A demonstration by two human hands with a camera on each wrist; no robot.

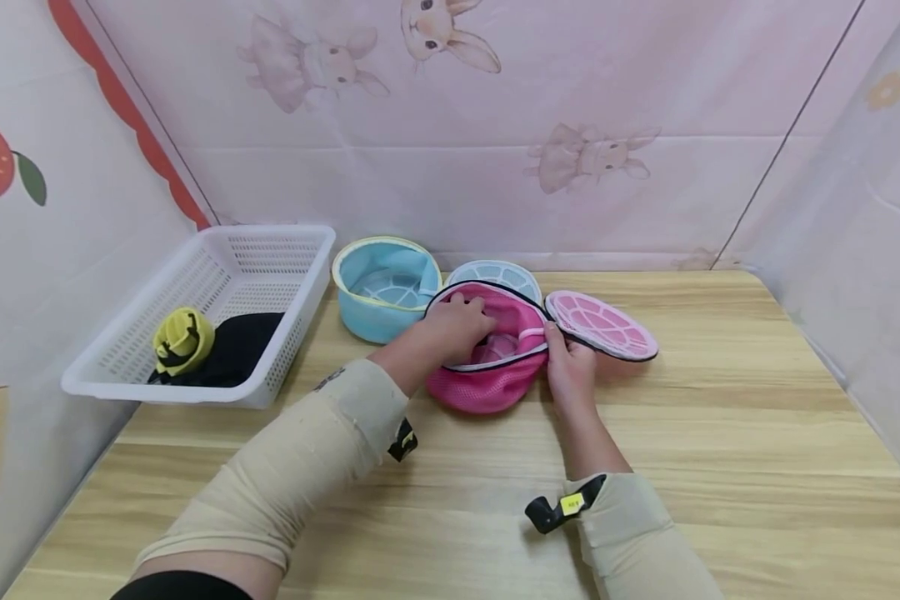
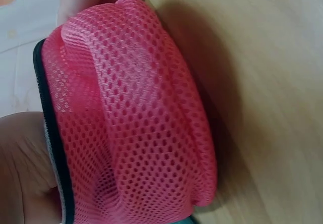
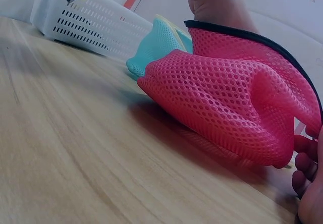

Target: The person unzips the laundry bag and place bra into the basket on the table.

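A pink mesh laundry bag with a black zipper edge stands on the table, its round lid folded out to the right. My left hand reaches over the rim into the bag; its fingertips are partly hidden, and whether they hold anything is unclear. At the right side, my right hand grips the rim near the lid, thumb on top. In the left wrist view the mesh wall covers most of the hand. The right wrist view shows curled fingers beside the bag's wall.
Behind the pink bag is a blue mesh bag with yellow trim and a light blue lid. To the left, a white plastic basket holds a black cloth and a yellow rolled item with black straps. Patterned sheets surround the wooden table.
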